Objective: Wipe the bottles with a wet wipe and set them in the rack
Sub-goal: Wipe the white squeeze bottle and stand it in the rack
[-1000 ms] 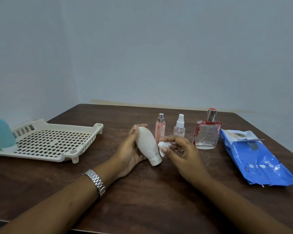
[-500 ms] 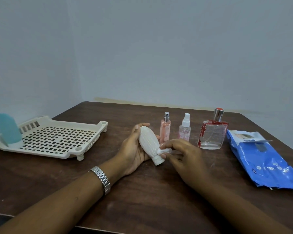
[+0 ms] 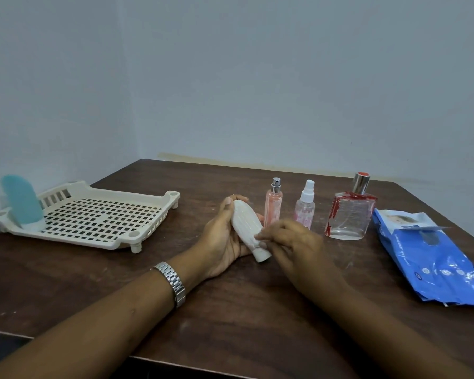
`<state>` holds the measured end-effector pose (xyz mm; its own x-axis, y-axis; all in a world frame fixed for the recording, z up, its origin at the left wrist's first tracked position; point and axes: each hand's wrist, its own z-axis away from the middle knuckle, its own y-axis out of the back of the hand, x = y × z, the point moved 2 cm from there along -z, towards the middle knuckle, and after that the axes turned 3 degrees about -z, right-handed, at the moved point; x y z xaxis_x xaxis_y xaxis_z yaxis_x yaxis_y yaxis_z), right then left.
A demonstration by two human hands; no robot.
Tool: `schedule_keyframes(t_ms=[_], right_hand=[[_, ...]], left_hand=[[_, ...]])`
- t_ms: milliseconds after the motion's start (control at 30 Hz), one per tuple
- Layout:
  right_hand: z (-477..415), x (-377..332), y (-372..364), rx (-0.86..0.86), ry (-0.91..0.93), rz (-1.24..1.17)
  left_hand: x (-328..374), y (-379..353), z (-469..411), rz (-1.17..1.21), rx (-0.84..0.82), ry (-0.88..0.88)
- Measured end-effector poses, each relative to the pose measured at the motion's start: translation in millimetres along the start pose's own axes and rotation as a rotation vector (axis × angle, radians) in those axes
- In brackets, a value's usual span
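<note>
Dark brown wood, scuffed and faintly streaked, makes up your tabletop (image 3: pixel 230 318), which runs back to a pale blue-grey wall (image 3: pixel 257 77); two walls meet in a corner behind the cream slotted rack (image 3: pixel 153 231). A teal bottle (image 3: pixel 21 201) stands upright in the rack's far left corner. Just right of the rack, your left hand (image 3: pixel 222 242), with a metal watch (image 3: pixel 173 280) at the wrist, wraps round the tilted white bottle (image 3: pixel 245 228). Your right hand (image 3: pixel 293 242) curls fingers and thumb over the bottle's lower end, and any wipe under them is hidden. Farther right of the rack, a slim pink spray bottle (image 3: pixel 273 206), a small clear spray bottle (image 3: pixel 304 212) and a square glass bottle (image 3: pixel 349 217) with red edging stand in a row. Farthest from the rack lies the blue wipe pack (image 3: pixel 435 258).
</note>
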<state>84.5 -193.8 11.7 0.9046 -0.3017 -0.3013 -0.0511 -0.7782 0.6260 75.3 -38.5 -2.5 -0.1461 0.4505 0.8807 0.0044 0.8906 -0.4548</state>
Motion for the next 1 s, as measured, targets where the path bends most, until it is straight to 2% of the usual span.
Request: schedule_keyframes(t_ms=[233, 433, 500, 667, 767, 933, 1000], right_hand=[[5, -8, -4, -0.131, 0.214, 0.165], [-1, -8, -1, -0.074, 0.154, 0.193], [-1, -13, -4, -0.073, 0.217, 0.243], [8, -19, -6, -0.237, 0.446, 0.491], [9, -16, -2, -0.227, 0.405, 0.473], [-2, -15, -2, -0.079, 0.275, 0.333], [-2, -16, -4, -0.119, 0.289, 0.326]], left_hand=[[0, -3, 1, 0.008, 0.024, -0.012], [0, -3, 2, 0.011, 0.008, 0.017], [0, -4, 2, 0.017, -0.005, 0.016], [1, -4, 3, 0.024, 0.005, -0.011], [1, -4, 3, 0.002, 0.006, -0.005], [0, -4, 2, 0.016, -0.016, 0.02], [0, -3, 2, 0.009, -0.015, 0.011]])
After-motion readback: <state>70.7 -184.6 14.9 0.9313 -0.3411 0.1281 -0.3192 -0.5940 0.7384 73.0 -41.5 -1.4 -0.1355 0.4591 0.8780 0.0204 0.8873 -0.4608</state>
